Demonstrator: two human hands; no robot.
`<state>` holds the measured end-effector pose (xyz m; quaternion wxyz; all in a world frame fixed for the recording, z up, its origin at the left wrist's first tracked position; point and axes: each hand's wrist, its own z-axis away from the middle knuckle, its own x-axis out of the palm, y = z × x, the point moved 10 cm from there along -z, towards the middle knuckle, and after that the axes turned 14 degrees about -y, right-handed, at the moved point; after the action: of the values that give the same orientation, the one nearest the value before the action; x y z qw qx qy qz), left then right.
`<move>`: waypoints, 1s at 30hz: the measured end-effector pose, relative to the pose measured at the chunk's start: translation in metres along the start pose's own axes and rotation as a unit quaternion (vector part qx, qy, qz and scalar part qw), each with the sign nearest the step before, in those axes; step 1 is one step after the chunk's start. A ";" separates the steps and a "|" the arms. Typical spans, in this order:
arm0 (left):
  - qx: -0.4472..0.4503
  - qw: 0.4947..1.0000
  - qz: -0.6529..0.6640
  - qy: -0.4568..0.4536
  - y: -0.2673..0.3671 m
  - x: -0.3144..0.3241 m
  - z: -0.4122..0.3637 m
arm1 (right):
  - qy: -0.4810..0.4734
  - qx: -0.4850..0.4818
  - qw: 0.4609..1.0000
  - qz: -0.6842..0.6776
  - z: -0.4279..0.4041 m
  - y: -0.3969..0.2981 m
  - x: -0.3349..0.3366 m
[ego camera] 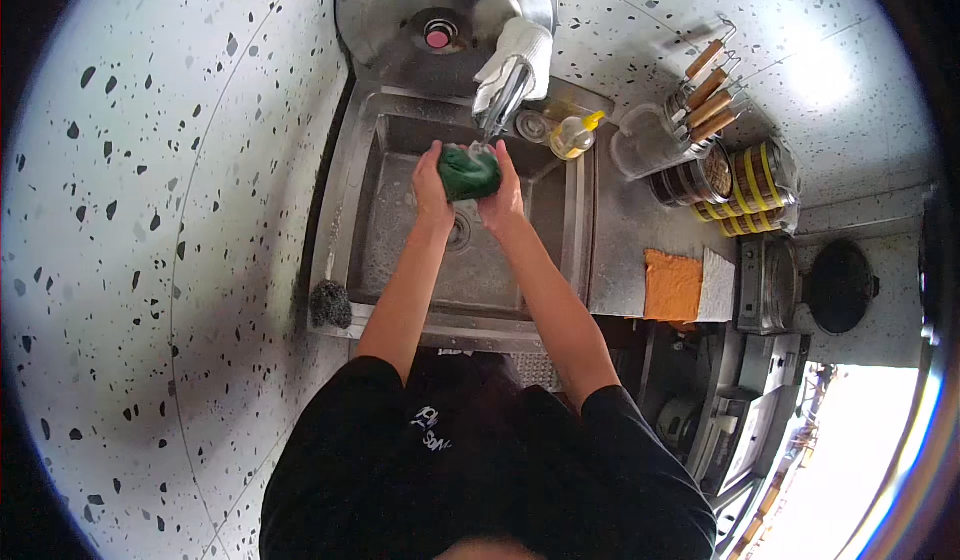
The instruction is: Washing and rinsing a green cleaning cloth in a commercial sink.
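Observation:
A wet dark green cloth (469,174) is held between my two hands, above the steel sink basin (480,282). My left hand (433,189) grips its left side and my right hand (504,189) its right side. Right above the cloth is the mouth of the metal faucet (510,99), and water seems to run onto the cloth. A white cloth (529,46) is wrapped over the faucet. The undersides of both hands and some fingers are hidden.
A dark scouring pad (330,303) lies on the sink's left front corner. Right of the faucet stands a yellow-topped pump bottle (574,138). A large round steel lid or basin (390,5) is behind. On the right counter are an orange cloth (673,286), a clear pitcher (645,144) and wooden-handled strainers (705,87).

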<state>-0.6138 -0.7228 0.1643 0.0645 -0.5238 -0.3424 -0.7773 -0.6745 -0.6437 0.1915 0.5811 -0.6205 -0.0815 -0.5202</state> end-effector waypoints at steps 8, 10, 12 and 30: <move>0.162 0.770 -0.605 -0.125 0.027 0.086 -0.031 | 0.054 0.069 0.996 0.012 -0.001 -0.003 -0.022; 0.104 0.726 -0.673 -0.095 0.011 0.082 -0.051 | 0.079 0.063 0.994 -0.027 -0.003 0.005 -0.030; -0.025 0.691 -0.715 -0.103 -0.015 0.067 -0.080 | 0.135 0.016 0.989 -0.065 -0.001 0.006 -0.041; 0.112 0.971 -0.213 -0.011 0.052 0.006 0.006 | 0.145 0.039 0.988 0.044 -0.061 0.021 -0.007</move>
<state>-0.5882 -0.7576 0.1953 -0.0481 -0.4365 -0.5315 -0.7243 -0.6970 -0.6960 0.1596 0.6329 -0.5185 0.0108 -0.5749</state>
